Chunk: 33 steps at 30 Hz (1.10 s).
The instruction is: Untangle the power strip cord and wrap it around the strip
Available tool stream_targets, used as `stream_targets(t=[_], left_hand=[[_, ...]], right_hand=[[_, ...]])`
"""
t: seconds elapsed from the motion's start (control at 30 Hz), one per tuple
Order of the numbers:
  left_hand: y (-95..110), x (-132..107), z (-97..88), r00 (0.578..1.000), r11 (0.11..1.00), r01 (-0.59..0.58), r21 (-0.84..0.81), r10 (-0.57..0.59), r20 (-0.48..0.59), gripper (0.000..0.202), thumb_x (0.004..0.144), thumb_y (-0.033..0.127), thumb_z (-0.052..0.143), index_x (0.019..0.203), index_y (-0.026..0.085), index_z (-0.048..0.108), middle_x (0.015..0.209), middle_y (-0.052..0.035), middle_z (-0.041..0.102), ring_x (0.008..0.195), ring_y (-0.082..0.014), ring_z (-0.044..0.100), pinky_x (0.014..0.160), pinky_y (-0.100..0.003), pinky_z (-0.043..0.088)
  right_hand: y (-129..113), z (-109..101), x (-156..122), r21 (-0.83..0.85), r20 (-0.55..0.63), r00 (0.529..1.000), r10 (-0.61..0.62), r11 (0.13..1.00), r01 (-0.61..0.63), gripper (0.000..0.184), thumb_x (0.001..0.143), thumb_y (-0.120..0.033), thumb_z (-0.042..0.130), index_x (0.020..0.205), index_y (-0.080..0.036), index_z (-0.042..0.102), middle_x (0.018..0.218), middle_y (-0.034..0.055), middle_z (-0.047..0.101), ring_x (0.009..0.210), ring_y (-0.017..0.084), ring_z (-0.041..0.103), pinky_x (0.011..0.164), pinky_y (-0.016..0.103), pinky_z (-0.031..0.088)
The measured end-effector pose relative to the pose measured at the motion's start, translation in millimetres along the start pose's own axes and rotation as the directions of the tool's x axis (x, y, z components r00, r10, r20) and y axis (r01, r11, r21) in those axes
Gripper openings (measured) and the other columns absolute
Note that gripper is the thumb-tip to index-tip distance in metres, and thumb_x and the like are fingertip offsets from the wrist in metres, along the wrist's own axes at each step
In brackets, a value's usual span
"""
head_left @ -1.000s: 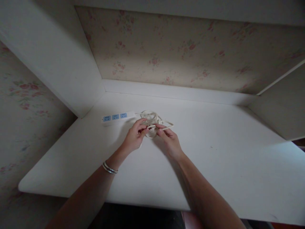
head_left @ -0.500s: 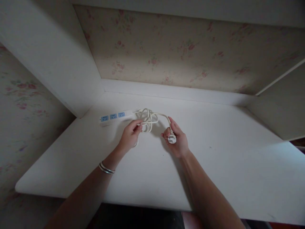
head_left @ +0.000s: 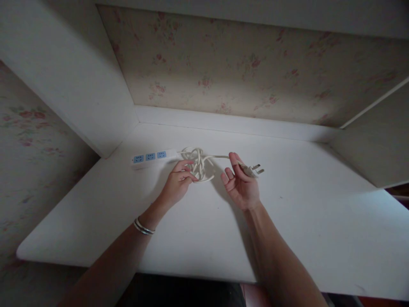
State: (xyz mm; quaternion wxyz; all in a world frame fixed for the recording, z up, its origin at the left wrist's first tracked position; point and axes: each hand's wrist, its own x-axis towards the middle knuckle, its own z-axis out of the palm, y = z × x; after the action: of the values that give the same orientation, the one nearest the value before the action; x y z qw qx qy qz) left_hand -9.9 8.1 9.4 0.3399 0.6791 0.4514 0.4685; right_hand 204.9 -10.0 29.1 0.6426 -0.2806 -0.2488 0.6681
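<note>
A white power strip [head_left: 148, 161] with three blue socket faces lies on the white desktop. Its pale power cord [head_left: 198, 164] forms a loose, tangled coil off its right end. My left hand [head_left: 177, 183], wearing a silver bangle on its wrist, has its fingertips closed on the near left side of the coil; the exact contact is partly hidden. From the coil, one length runs right to my right hand [head_left: 243, 187]. That hand is palm up, the cord held near its plug [head_left: 252, 171] between thumb and index finger, other fingers loosely curled. The plug's prongs point right.
The white desktop [head_left: 303, 221] has a rounded front left corner. A low white ledge [head_left: 223, 123] runs along its back, below floral wallpaper [head_left: 207, 81]. White panels [head_left: 79, 85] stand at the left and right. A dark seat or clothing shows below the front edge.
My right hand has turned, swinging the plug from facing me to pointing right. The loop my left hand held has dropped into the coil, and that hand has shifted slightly toward me.
</note>
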Motion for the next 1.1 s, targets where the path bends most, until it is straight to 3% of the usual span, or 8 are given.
stream_targets(t=[0.13,0.2,0.27,0.37,0.53,0.77,0.97,1.1], left_hand=[[-3.5,-0.4,0.2,0.998,0.999,0.044,-0.006,-0.044,0.043,0.026,0.072,0.009,0.051,0.063,0.021,0.073,0.125,-0.0036,0.063,0.109,-0.0218,0.058,0.098,-0.037,0.044],[-7.0,0.1,1.8,0.997,0.996,0.069,-0.047,-0.068,0.022,0.022,0.074,0.012,0.053,0.07,0.021,0.073,0.118,-0.0046,0.067,0.113,-0.0223,0.057,0.1,-0.037,0.042],[-10.0,0.6,4.7,0.994,0.988,0.108,-0.114,-0.111,-0.02,0.017,0.077,0.016,0.056,0.083,0.02,0.072,0.107,-0.0055,0.07,0.104,-0.0208,0.062,0.093,-0.034,0.046],[-10.7,0.5,9.7,0.982,0.972,0.173,-0.157,-0.182,-0.046,0.024,0.081,0.027,0.061,0.101,0.018,0.067,0.096,-0.0054,0.071,0.084,-0.0172,0.066,0.074,-0.027,0.051],[-6.8,-1.4,13.8,0.991,0.987,0.132,-0.093,-0.129,0.035,0.031,0.083,0.032,0.062,0.11,0.017,0.066,0.101,-0.0071,0.072,0.083,-0.0164,0.066,0.074,-0.025,0.051],[-1.2,-3.1,11.5,0.999,0.999,0.032,-0.026,-0.032,0.004,0.022,0.086,0.024,0.056,0.103,0.019,0.069,0.102,-0.0055,0.07,0.088,-0.0159,0.064,0.077,-0.024,0.048],[8.3,-2.3,9.3,0.992,0.985,0.121,-0.126,-0.123,-0.004,0.025,0.091,0.035,0.051,0.095,0.017,0.068,0.088,-0.003,0.068,0.08,-0.0152,0.06,0.071,-0.024,0.046],[9.9,-1.9,8.5,0.999,0.999,0.038,-0.027,-0.038,0.022,0.023,0.087,0.037,0.059,0.083,0.016,0.066,0.09,-0.004,0.064,0.081,-0.0148,0.058,0.07,-0.024,0.044]], right_hand=[[7.8,-0.2,6.5,-0.104,-0.07,0.991,-0.116,0.989,0.108,0.03,0.082,-0.044,0.068,0.11,-0.033,0.066,0.111,-0.0038,0.067,0.068,0.008,0.062,0.06,0.021,0.054],[11.5,-1.9,9.9,-0.136,-0.123,0.973,-0.197,0.974,0.18,0.026,0.082,-0.047,0.067,0.102,-0.031,0.068,0.106,-0.0033,0.067,0.074,0.008,0.062,0.064,0.02,0.054],[13.6,-3.1,11.9,-0.147,-0.142,0.961,-0.235,0.966,0.214,0.024,0.083,-0.05,0.065,0.094,-0.028,0.068,0.111,-0.0023,0.065,0.088,0.01,0.063,0.074,0.023,0.055],[15.1,-2.6,12.3,-0.149,-0.136,0.965,-0.223,0.968,0.203,0.026,0.083,-0.051,0.064,0.086,-0.025,0.068,0.106,-0.0002,0.068,0.092,0.012,0.063,0.081,0.026,0.054],[23.3,2.8,9.2,-0.208,-0.11,0.982,-0.15,0.97,0.125,0.031,0.078,-0.052,0.069,0.08,-0.021,0.067,0.087,0.0009,0.071,0.077,0.012,0.065,0.078,0.025,0.053],[33.9,2.9,6.4,-0.444,-0.015,0.992,-0.125,0.89,0.105,0.038,0.08,-0.056,0.064,0.087,-0.019,0.073,0.098,0.006,0.073,0.098,0.02,0.064,0.096,0.036,0.045],[39.6,2.1,6.2,-0.468,0.012,1.0,0.005,0.884,0.002,0.042,0.08,-0.057,0.063,0.097,-0.02,0.073,0.091,0.0053,0.073,0.085,0.019,0.065,0.085,0.033,0.047],[44.4,3.9,5.3,-0.482,-0.02,1.0,-0.016,0.876,0.005,0.044,0.082,-0.059,0.06,0.094,-0.019,0.072,0.088,0.0042,0.072,0.08,0.016,0.062,0.08,0.03,0.046]])
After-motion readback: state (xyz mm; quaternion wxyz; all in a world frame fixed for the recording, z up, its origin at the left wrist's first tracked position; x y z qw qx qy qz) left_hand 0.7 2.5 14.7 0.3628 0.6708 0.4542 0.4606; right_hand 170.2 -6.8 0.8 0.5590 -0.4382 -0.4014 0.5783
